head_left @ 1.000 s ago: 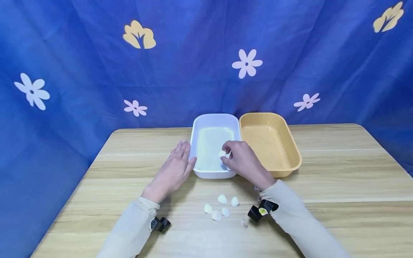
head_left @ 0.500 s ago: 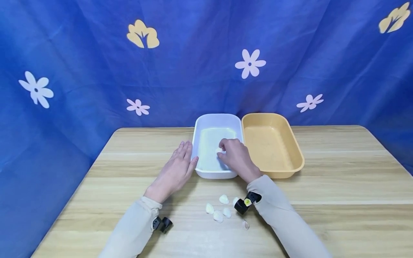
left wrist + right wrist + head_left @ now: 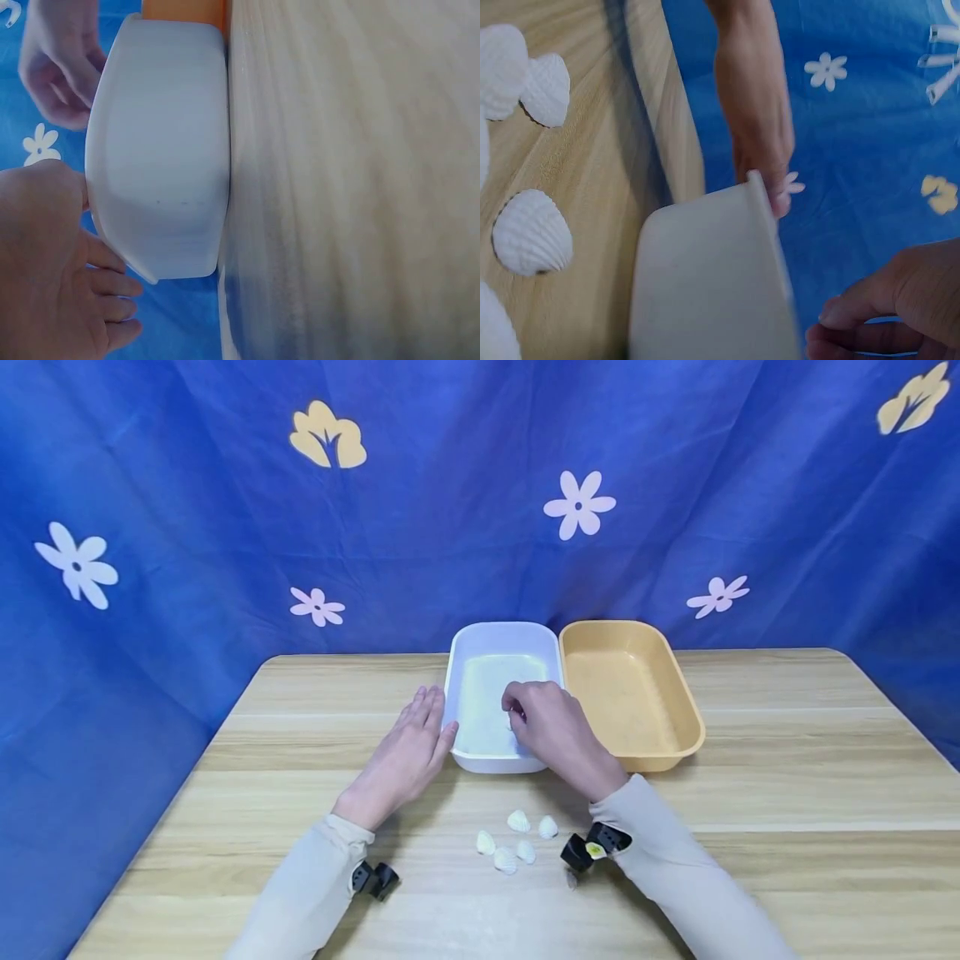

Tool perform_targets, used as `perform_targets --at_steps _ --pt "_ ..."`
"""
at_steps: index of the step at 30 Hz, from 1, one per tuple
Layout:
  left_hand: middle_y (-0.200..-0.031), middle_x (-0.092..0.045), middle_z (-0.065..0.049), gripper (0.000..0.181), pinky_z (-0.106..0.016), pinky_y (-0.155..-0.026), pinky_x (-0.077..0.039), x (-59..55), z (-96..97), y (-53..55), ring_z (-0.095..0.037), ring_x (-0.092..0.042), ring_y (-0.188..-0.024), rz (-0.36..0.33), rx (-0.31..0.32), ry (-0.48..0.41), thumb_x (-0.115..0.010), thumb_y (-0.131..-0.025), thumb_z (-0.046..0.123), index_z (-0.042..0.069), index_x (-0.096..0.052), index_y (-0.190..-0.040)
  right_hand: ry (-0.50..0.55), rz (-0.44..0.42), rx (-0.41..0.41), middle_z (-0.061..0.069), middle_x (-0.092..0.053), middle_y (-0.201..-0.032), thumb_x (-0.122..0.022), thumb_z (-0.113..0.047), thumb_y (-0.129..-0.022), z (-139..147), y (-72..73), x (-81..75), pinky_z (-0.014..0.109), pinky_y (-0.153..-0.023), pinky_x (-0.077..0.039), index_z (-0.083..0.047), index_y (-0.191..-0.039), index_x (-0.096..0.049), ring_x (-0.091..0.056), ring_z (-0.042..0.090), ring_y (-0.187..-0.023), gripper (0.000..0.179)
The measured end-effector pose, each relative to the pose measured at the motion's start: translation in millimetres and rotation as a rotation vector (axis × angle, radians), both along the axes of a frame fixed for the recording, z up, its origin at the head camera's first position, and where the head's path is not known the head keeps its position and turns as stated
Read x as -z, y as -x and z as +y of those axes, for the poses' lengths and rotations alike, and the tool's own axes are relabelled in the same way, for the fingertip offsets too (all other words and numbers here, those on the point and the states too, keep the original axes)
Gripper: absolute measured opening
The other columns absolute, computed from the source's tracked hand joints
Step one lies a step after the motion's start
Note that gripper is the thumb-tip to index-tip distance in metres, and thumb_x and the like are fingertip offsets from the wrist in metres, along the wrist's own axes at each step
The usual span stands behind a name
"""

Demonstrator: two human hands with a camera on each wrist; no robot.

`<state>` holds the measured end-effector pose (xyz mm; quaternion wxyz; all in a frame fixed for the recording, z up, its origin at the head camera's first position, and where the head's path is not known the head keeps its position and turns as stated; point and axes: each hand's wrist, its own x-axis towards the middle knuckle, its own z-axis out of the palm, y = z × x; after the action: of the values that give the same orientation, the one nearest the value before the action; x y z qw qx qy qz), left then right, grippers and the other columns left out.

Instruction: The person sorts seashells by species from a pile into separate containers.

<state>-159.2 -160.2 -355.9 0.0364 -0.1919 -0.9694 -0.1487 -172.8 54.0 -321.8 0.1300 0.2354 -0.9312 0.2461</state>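
Over the white plastic tub my right hand has its fingertips pinched together on a white seashell, of which only a sliver shows in the head view. In the right wrist view the thumb and finger meet and the held shell is hidden. My left hand lies along the tub's left side with straight fingers, thumb at the rim. In the left wrist view the left fingers rest by the tub's edge. Several white ribbed seashells lie loose on the table in front; one shows close in the right wrist view.
A yellow-orange plastic tub stands right beside the white one. Near the right wrist camera lies a brownish shell, partly covered. Behind the wooden table hangs a blue curtain with flower prints.
My right hand stays above the white tub, shifted slightly left, and its fingers have turned so that the shell is mostly hidden. The left hand keeps its place.
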Motion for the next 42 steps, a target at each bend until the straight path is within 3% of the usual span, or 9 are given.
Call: perform_targets --at_steps 5,10,16,24,27,33,42 --pt "-0.156 -0.017 -0.026 0.065 -0.046 -0.119 -0.011 -2.3 0.7 -0.8 -0.038 -0.012 -0.145 -0.016 -0.001 0.007 -0.023 -0.106 0.038 -0.010 -0.018 -0.149 0.009 0.014 -0.102 -0.003 -0.063 -0.075 -0.062 0.000 -0.084 12.0 -20.2 -10.3 0.025 -0.058 -0.048 -0.009 -0.084 -0.070 -0.054 0.012 -0.066 0.013" --pt "-0.156 -0.016 -0.027 0.064 -0.048 -0.119 -0.012 -3.9 1.9 -2.1 -0.038 -0.011 -0.145 -0.020 -0.005 0.005 -0.022 -0.106 0.037 -0.010 -0.018 -0.149 -0.036 0.004 -0.181 -0.005 -0.061 -0.074 -0.064 0.001 -0.083 24.4 -42.4 -10.0 0.023 -0.059 -0.048 -0.011 -0.081 -0.069 -0.054 0.009 -0.067 0.013" --pt "-0.156 -0.015 -0.027 0.063 -0.047 -0.119 -0.011 -2.8 1.0 -3.4 -0.038 -0.011 -0.145 -0.031 -0.013 -0.003 -0.022 -0.106 0.036 -0.011 -0.017 -0.149 -0.113 -0.089 -0.280 -0.006 -0.061 -0.073 -0.068 0.001 -0.080 38.0 -58.6 5.8 0.022 -0.057 -0.047 -0.011 -0.083 -0.069 -0.053 0.006 -0.065 0.011" --pt "-0.155 -0.016 -0.027 0.064 -0.048 -0.118 -0.014 -2.7 1.2 -1.8 -0.039 -0.011 -0.145 -0.020 -0.018 -0.001 -0.021 -0.106 0.037 -0.011 -0.017 -0.148 -0.252 -0.220 -0.434 -0.004 -0.059 -0.081 -0.066 0.002 -0.079 45.6 -63.6 26.6 0.021 -0.061 -0.046 -0.013 -0.085 -0.069 -0.050 0.006 -0.071 0.017" --pt "-0.156 -0.015 -0.027 0.064 -0.046 -0.119 -0.012 -2.4 2.3 -1.6 -0.038 -0.011 -0.145 -0.028 -0.019 0.002 -0.020 -0.106 0.037 -0.011 -0.017 -0.149 -0.266 -0.209 -0.448 -0.004 -0.057 -0.080 -0.066 0.004 -0.078 47.0 -63.9 28.9 0.022 -0.061 -0.047 -0.013 -0.086 -0.069 -0.050 0.007 -0.071 0.018" --pt "-0.155 -0.016 -0.027 0.064 -0.044 -0.119 -0.010 -2.0 4.6 -1.1 -0.038 -0.011 -0.145 -0.015 -0.012 -0.011 -0.021 -0.106 0.036 -0.011 -0.018 -0.148 -0.306 -0.213 -0.396 -0.006 -0.051 -0.079 -0.072 0.007 -0.074 51.9 -62.3 31.2 0.021 -0.061 -0.047 -0.015 -0.084 -0.067 -0.048 0.008 -0.070 0.024" --pt "-0.155 -0.016 -0.029 0.063 -0.046 -0.119 -0.012 -0.7 3.4 -3.2 -0.039 -0.011 -0.145 -0.004 -0.014 -0.006 -0.022 -0.106 0.034 -0.013 -0.018 -0.148 -0.321 -0.217 -0.405 -0.009 -0.049 -0.078 -0.075 -0.011 -0.078 49.6 -59.3 35.8 0.020 -0.058 -0.044 -0.016 -0.081 -0.063 -0.046 0.006 -0.066 0.013"
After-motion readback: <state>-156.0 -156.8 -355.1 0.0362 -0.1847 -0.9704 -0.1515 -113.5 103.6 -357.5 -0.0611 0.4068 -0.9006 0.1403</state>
